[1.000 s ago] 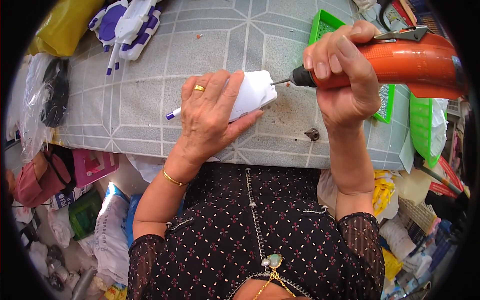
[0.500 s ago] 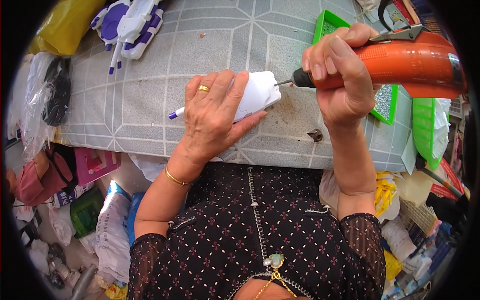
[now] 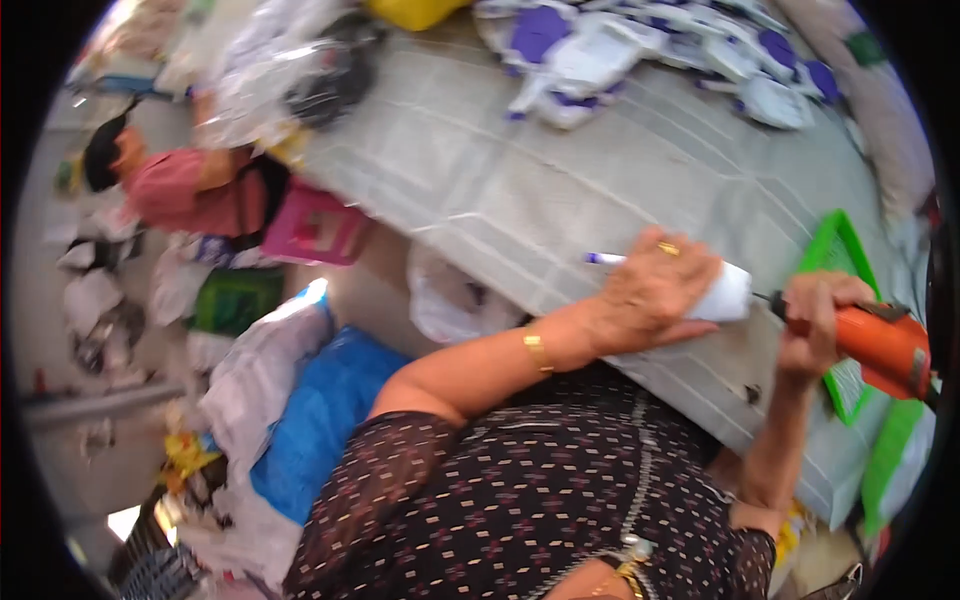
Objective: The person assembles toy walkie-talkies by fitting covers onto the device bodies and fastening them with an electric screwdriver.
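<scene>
My left hand is closed over a white plastic housing on the tabletop. From the housing's left side pokes a thin white stem with a purple tip. An orange electric screwdriver is gripped in my right hand, its black nose aimed left at the housing's end. The thin bit reaches that end or stops just short of it; blur hides which. Near the table's front edge, below the driver, lies a small dark metal piece.
Beside my right hand is a green tray, with a green basket lower right. White-and-purple plastic parts pile up at the back. A person in a pink top is at far left, near a pink stool. Bags crowd the floor.
The whole view has swung to the left, so hands and table sit further right and more of the floor and the other person shows. Both hands keep their holds.
</scene>
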Available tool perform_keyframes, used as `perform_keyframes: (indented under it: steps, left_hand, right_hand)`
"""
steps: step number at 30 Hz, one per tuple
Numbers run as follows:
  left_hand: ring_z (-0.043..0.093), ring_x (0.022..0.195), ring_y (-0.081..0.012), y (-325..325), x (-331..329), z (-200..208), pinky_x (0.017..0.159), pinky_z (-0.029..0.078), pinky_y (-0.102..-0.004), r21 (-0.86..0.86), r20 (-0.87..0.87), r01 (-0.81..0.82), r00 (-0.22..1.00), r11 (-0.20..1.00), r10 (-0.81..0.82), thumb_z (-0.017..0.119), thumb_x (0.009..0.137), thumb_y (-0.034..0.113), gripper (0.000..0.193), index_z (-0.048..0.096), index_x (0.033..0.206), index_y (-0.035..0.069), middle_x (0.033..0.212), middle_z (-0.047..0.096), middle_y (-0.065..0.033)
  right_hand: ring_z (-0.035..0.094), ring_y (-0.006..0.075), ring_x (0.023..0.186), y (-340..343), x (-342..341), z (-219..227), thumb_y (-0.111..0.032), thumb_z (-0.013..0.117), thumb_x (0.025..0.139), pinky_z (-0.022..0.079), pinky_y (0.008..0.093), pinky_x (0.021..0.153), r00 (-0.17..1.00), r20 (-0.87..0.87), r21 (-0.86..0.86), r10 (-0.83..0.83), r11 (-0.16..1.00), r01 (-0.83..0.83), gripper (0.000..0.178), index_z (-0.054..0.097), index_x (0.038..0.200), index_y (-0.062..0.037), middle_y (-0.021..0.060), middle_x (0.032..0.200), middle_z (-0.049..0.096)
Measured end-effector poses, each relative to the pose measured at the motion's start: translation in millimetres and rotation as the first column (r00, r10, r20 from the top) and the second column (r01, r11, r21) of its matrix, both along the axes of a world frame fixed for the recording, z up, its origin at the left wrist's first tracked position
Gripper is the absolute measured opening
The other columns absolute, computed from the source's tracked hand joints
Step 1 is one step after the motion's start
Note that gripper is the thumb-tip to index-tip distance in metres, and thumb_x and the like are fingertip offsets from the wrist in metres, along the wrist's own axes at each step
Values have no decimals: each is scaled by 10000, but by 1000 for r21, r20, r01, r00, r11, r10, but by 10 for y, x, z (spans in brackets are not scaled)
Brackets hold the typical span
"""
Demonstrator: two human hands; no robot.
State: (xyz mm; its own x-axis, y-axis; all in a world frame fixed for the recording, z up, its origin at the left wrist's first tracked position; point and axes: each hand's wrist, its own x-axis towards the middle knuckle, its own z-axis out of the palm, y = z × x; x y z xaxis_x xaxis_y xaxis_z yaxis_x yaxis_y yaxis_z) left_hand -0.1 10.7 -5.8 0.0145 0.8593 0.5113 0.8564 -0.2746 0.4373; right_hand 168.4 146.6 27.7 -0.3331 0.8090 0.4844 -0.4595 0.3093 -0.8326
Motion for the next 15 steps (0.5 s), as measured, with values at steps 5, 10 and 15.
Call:
perform_keyframes:
  steps: [5, 10, 15]
  left_hand:
    - [588, 1010, -299, -94, -121, 32, 931, 408, -466, 1, -79, -57, 995, 998, 56, 806, 760, 392, 649, 602, 1214, -24, 1118, 593, -144]
    - [585, 1023, -292, -37, -117, 3, 932, 403, -455, -15, -137, -49, 989, 999, 47, 831, 738, 366, 700, 589, 1268, -21, 1158, 595, -133]
    - [594, 1047, -295, -14, -65, -34, 953, 385, -458, -26, -139, -57, 989, 998, 53, 839, 727, 369, 711, 591, 1280, -4, 1182, 605, -135]
  right_hand:
    - [470, 144, 573, 23, -81, 361, -43, 594, 890, 456, 340, 573, 974, -223, 6, 24, 1000, -23, 215, 455, 1047, -91, 32, 711, 460]
    - [471, 133, 574, -51, -105, 389, -34, 584, 912, 454, 333, 606, 993, -69, 50, 97, 994, -94, 223, 478, 1100, -92, 13, 711, 465]
    - [488, 139, 576, -42, -44, 353, -45, 587, 919, 460, 343, 618, 988, -87, -34, 127, 991, -131, 224, 476, 1106, -99, 17, 707, 475]
